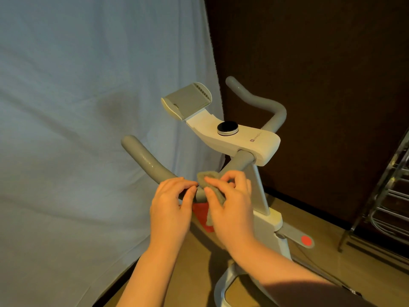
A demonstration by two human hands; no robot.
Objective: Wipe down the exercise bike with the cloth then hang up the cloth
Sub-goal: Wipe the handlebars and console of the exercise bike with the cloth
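Fingers (215, 185) of your right hand (230, 207) curl round the grey cloth (207, 180), pinching it against the grey handlebar (152, 167) of the exercise bike (250, 140), while your left hand (170, 209) grips the same bar just beside it, fingertips touching the cloth's edge. Beyond your hands the white console carries a round black knob (227, 127) and a tilted holder (187, 101); a blue sheet (77, 129) hangs to the left and a metal rack (389, 196) stands far right.

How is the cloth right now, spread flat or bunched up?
Bunched up. The cloth is wrapped over the left handlebar, pinched by the right hand, with a loose end hanging below.
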